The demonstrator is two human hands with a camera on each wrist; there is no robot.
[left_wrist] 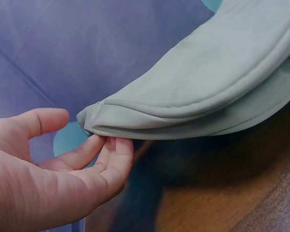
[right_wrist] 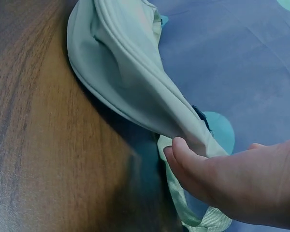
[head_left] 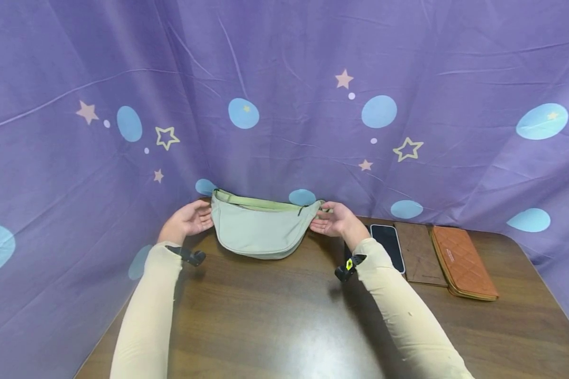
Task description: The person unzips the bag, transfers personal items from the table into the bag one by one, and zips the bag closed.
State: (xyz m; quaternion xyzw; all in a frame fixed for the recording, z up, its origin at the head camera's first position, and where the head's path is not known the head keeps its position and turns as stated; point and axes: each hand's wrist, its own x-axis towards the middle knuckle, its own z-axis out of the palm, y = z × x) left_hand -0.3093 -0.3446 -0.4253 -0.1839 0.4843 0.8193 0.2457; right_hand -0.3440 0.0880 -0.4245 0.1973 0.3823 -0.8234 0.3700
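Observation:
A pale grey-green crescent-shaped waist bag point(head_left: 263, 231) rests on the table against the curtain, its light green strap point(head_left: 265, 203) lying along the top edge. At the bag's left end, my left hand point(head_left: 196, 218) touches it with extended fingers. In the left wrist view, the thumb point(left_wrist: 46, 121) stands apart from the fabric and the fingertips meet the bag's lower edge. My right hand point(head_left: 334, 218) is at the other end, its fingers touching the tapered corner. The right wrist view shows a strap loop point(right_wrist: 183, 208) hanging below that corner, partly hidden by the hand.
To the right on the wooden table point(head_left: 275, 316) lie a phone point(head_left: 388, 247) with a dark screen, a brown flat leather item point(head_left: 419, 254) and an orange quilted wallet point(head_left: 464, 263). A dark object beside the phone is mostly hidden by the right wrist. A purple patterned curtain point(head_left: 289, 68) hangs behind.

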